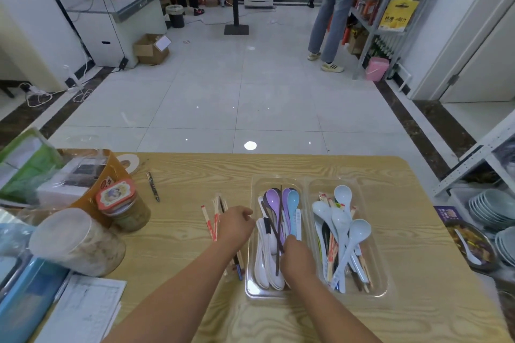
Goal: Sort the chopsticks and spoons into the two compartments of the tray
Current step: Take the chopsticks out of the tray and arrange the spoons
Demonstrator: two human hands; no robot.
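Note:
A clear two-compartment tray [306, 184] lies on the wooden table. Its left compartment holds white, purple and blue spoons [274, 203] with dark chopsticks [271, 227] lying across them. The right compartment holds pale blue spoons [351, 234] mixed with wrapped chopsticks [331, 248]. A bundle of chopsticks [213, 220] lies on the table left of the tray. My left hand [235, 224] rests on this bundle with curled fingers. My right hand [296, 256] is in the left compartment and pinches the dark chopsticks near their lower end.
A jar with an orange lid [122, 205], a clear lidded container [75, 242], an orange basket [92, 175] and papers [83, 312] crowd the table's left side. A single pen [153, 186] lies beyond the bundle. Stacked bowls [493, 209] stand on the right. People stand far off.

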